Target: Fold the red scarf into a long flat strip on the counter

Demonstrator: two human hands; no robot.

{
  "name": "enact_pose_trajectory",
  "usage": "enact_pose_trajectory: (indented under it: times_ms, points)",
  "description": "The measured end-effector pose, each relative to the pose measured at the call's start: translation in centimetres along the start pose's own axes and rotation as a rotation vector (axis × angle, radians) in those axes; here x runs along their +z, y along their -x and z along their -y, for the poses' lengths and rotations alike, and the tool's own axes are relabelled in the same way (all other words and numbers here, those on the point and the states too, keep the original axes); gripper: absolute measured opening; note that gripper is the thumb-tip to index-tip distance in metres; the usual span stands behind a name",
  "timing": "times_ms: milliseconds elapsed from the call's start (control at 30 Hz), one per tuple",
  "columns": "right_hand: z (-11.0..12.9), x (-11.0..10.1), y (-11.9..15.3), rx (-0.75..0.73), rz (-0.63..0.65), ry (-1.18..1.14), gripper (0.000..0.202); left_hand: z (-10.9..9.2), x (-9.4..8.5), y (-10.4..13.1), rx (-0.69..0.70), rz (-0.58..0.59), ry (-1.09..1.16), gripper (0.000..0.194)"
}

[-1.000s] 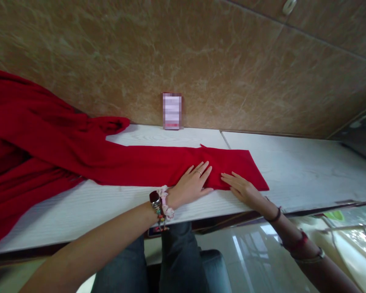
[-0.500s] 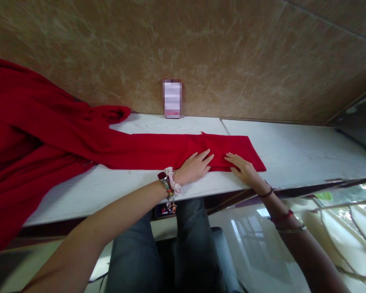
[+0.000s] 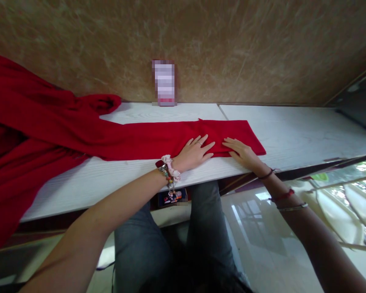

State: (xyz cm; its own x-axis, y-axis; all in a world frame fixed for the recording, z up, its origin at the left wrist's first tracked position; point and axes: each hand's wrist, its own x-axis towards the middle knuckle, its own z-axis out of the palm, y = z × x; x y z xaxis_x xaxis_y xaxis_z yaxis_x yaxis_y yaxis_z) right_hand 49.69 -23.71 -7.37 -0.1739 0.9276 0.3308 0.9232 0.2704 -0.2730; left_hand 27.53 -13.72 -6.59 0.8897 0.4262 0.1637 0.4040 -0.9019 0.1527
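A red garment (image 3: pixel 158 140) lies on a white wood-grain ledge (image 3: pixel 295 132). One long, narrow part of it, like a sleeve, stretches flat to the right and ends in a slanted edge. My left hand (image 3: pixel 192 154) rests on that flat part near its front edge, fingers spread. Close by on the right, my right hand (image 3: pixel 243 154) lies on the same cloth with its fingers stretched out, near the slanted end. Small wrinkles show in the cloth between and around the fingers. The rest of the garment is heaped in loose folds at the left and hangs over the front edge.
A phone (image 3: pixel 165 83) with a blurred screen leans against the brown marbled wall (image 3: pixel 232 53) behind the ledge. Below the ledge is an open shelf holding a dark item with a picture (image 3: pixel 172 197). A dark object (image 3: pixel 360 101) stands at the far right end.
The camera view has tilted down, so the ledge and phone appear higher in the picture. My left fingers are slightly more spread; both hands stay on the cloth, which keeps its layout.
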Motion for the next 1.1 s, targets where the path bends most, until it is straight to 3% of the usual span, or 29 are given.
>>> enact_pose_trajectory:
  times_ms: [267,467,667,867,1100]
  points:
    - [0.09,0.08,-0.19,-0.009,0.041,0.06,0.041,0.18,0.12,-0.08,-0.001,0.032,-0.01,0.052]
    - [0.02,0.26,-0.12,-0.004,-0.014,0.124,0.044,0.45,-0.14,-0.07,0.043,-0.021,-0.017,0.046]
    - [-0.4,0.06,-0.17,-0.061,0.047,0.185,0.042,0.76,-0.3,-0.09,0.046,-0.039,-0.043,0.043]
    - [-0.37,-0.29,0.07,-0.069,-0.043,0.101,0.041,0.48,-0.51,-0.02,0.08,-0.087,-0.028,0.041]
    - [-0.73,-0.19,0.45,-0.158,-0.125,0.044,0.029,0.39,-0.21,0.13,0.124,-0.002,-0.019,0.039]
